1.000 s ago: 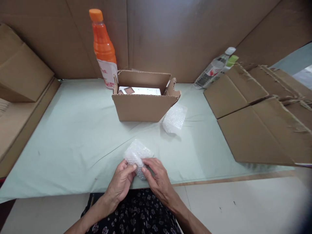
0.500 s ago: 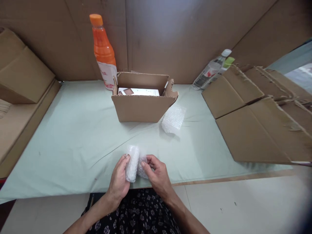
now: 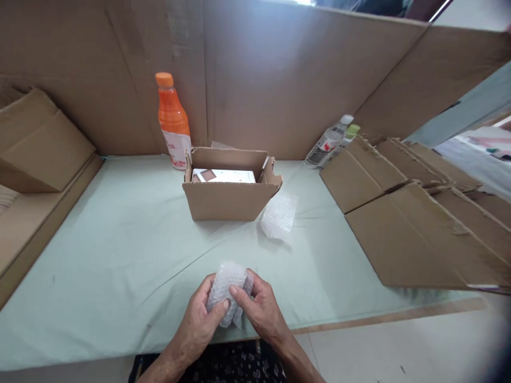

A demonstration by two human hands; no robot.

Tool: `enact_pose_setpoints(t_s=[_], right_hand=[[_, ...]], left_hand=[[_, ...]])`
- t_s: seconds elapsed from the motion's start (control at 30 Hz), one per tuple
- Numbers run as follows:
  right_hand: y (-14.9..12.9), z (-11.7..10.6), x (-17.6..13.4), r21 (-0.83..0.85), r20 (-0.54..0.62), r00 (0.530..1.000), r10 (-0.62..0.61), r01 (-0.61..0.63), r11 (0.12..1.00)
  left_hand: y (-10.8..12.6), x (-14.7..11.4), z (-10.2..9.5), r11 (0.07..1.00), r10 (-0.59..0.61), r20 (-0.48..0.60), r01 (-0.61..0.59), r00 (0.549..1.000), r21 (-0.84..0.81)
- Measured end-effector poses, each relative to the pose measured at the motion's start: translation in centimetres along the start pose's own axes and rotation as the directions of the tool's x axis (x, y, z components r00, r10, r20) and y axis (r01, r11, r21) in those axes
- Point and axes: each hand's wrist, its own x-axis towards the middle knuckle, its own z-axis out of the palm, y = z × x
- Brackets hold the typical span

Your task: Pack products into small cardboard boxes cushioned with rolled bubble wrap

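Note:
Near the front edge of the cloth-covered table, both hands hold one folded piece of bubble wrap (image 3: 227, 282). My left hand (image 3: 202, 314) grips its left side, thumb on the front. From the right, my right hand (image 3: 259, 306) pinches it with the thumb across the front face. Whether anything lies inside the wrap I cannot tell. Farther back stands an open cardboard box (image 3: 225, 202) with a white box (image 3: 233, 176) in it. Another bubble wrap piece (image 3: 279, 215) lies at its right front corner.
An orange bottle (image 3: 174, 125) stands behind the box at left. Clear bottles (image 3: 327, 142) lean at the back right, beside several cardboard boxes (image 3: 423, 234). More cardboard (image 3: 48, 143) sits at the left. A cardboard wall (image 3: 255, 80) closes off the back of the table (image 3: 131, 229).
The bubble wrap in my hands went from a narrow roll with a loose flap to a wider, flatter bundle. My right hand's thumb came over its front. The camera view tilted up.

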Motion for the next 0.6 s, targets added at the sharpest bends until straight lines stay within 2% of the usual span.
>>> enact_pose_setpoints(t_s=[0.13,0.2,0.27,0.3,0.37,0.43,0.47,0.53,0.57,0.6], right_hand=[[-1.6,-2.5,1.0,-0.145,0.077,0.997,-0.028,0.039,0.989],[-3.5,-4.0,1.8,-0.246,0.147,0.987,-0.061,0.096,0.965],[-6.5,-5.8,3.0,-0.322,0.194,0.973,-0.128,0.186,0.928],[-8.2,-6.8,3.8,-0.324,0.176,0.968,-0.178,0.228,0.918],[-11.7,-9.2,6.0,-0.269,0.036,0.949,-0.314,0.312,0.911],[-14.7,-11.6,9.0,-0.237,-0.159,0.885,-0.439,0.397,0.887],[-15.9,-12.6,10.5,-0.278,-0.231,0.847,-0.479,0.415,0.867],[-17.4,-13.8,13.3,-0.501,-0.300,0.797,-0.524,0.336,0.798],[-17.8,-14.0,14.3,-0.654,-0.301,0.794,-0.528,0.231,0.720],[-18.2,-13.9,15.0,-0.795,-0.289,0.804,-0.520,0.101,0.598]], left_hand=[[0.5,1.0,-0.1,0.997,0.009,0.079,-0.015,0.997,0.071],[1.1,1.8,-0.3,0.995,0.034,0.136,-0.047,0.990,0.091],[1.7,2.7,-0.7,0.996,0.077,0.143,-0.082,0.987,0.029],[2.1,3.2,-1.1,0.994,0.111,0.125,-0.107,0.986,-0.037],[2.6,3.9,-2.0,0.976,0.164,0.067,-0.152,0.984,-0.154],[3.0,4.4,-2.8,0.976,0.156,0.011,-0.152,0.988,-0.159],[3.0,4.5,-3.1,0.984,0.123,-0.014,-0.124,0.992,-0.127],[2.7,4.6,-3.4,0.997,0.039,-0.041,-0.041,0.998,-0.060],[2.3,4.6,-3.5,0.999,0.001,-0.042,-0.002,0.999,-0.040],[1.9,4.6,-3.4,0.999,-0.033,-0.037,0.032,0.999,-0.030]])
